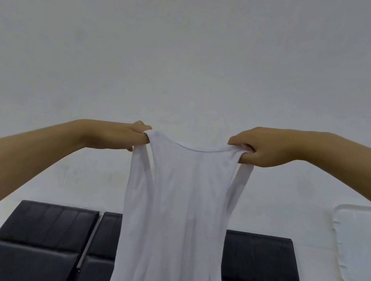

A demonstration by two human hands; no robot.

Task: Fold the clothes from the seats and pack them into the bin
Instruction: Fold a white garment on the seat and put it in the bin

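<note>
White tank top (179, 208) held up — left hand (120, 137), right hand (263, 148) fingers clamped on straps; no legible writing.

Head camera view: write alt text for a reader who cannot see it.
Two bare hands hold a white sleeveless top up by its shoulder straps, the left hand and right hand each gripping one strap, so it hangs flat before a pale wall. Behind it stand black seats; a white bin lid shows at right.

A row of black padded seats (44, 235) stands side by side against the pale wall (189, 49), their backs upright, the middle one mostly hidden from view.
</note>
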